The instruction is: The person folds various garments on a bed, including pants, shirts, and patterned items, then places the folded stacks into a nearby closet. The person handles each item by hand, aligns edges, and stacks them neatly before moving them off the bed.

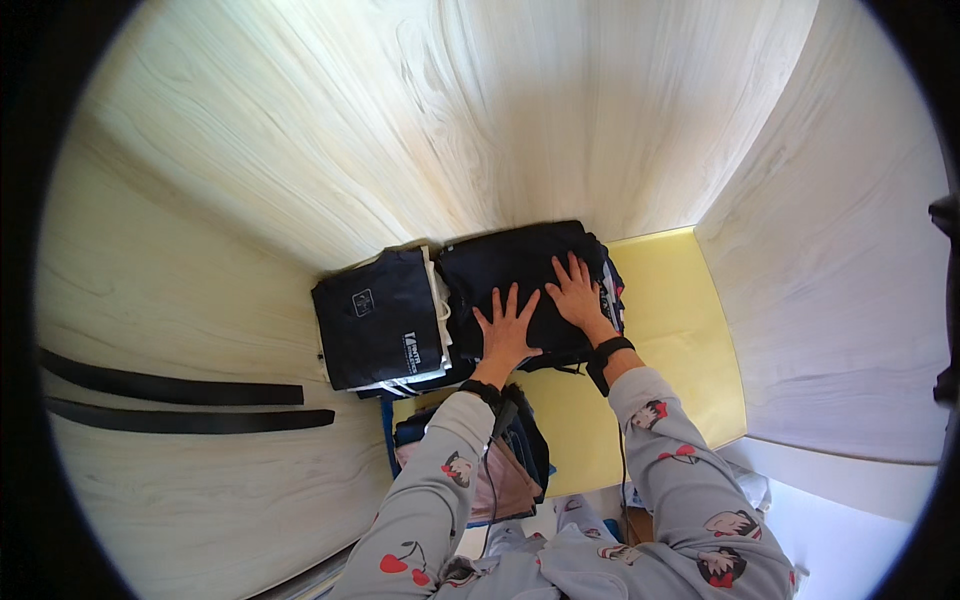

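Observation:
Both palms rest flat on a stack of folded dark clothes against the back panel. My left hand has its fingers spread over the front middle of the top garment. Farther right, my right hand lies near the stack's right edge, fingers also apart. Layered, partly coloured cloth edges show along that right side. Just left of it stands a second stack, topped by a folded black Anta garment with white print and pale layers beneath. A black band circles each wrist.
The stacks sit on a yellow shelf board between wood-grain panels. Below my left forearm lies a pile of folded clothes, with a pink piece showing. Two black strips run along the left panel. Thin cables hang from my wrists.

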Demonstrator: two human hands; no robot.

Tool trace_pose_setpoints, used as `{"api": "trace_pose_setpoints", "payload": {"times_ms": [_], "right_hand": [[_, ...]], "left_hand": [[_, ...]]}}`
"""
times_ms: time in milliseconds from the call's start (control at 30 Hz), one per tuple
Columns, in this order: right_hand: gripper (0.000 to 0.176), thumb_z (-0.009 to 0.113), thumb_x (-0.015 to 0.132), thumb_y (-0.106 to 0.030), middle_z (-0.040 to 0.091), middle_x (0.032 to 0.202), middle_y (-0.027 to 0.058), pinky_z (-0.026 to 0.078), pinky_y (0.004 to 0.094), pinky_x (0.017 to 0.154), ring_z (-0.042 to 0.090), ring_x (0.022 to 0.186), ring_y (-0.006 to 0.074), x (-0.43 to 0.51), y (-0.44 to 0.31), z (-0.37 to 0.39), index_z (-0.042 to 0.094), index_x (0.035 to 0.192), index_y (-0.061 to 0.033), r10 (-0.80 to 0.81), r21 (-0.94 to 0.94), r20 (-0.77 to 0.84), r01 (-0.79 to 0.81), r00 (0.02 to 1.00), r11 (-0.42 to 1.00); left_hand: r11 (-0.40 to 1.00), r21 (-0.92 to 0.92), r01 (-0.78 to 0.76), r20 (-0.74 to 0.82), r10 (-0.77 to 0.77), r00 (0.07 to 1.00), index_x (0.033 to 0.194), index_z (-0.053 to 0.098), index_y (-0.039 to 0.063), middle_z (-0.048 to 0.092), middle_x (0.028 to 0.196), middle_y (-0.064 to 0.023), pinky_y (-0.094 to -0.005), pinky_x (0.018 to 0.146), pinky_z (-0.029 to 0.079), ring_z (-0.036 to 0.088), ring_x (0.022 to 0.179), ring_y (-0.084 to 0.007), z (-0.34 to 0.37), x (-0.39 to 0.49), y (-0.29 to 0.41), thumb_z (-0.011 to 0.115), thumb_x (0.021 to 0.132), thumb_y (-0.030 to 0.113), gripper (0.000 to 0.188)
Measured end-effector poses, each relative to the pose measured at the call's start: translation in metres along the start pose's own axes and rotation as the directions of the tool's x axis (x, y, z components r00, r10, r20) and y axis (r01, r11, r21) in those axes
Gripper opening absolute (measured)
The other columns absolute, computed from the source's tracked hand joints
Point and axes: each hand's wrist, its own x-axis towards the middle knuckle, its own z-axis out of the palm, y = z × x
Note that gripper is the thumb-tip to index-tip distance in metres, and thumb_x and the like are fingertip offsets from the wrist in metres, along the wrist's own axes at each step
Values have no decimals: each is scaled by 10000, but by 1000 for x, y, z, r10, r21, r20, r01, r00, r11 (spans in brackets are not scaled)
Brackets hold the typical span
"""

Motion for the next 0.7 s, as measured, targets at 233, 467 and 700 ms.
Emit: {"api": "trace_pose_setpoints", "payload": {"times_ms": [233,467,700], "right_hand": [[568,543,895,-514,387,1484,101,310,704,971,314,1377,358,-74,-39,-28,504,1373,-212,-314,-312,-304,218,899,925],[498,414,967,-517,395,1481,65,339,695,974,337,1368,342,-66,-34,-23,469,1396,-270,-75,-260,-57,58,996,964],[507,464,952,-495,390,1472,47,285,705,978,336,1344,356,-77,-47,-32,427,1413,-286,-118,-276,-195,61,974,959]], "left_hand": [[940,-332,-80,81,113,990,1531,167,280,113,1582,-184,-753,1020,154,79,1444,-455,5,-6,-42,792,609,604,1160],[815,-492,306,-55,-380,923,1375,440,9,444,1384,-253,-439,1059,358,390,1291,-433,5,-27,-53,672,818,459,753],[196,-970,-144,-67,354,933,1364,461,-8,505,1367,-143,-345,1032,412,488,1248,-207,-71,-265,1,604,952,200,483]]}}
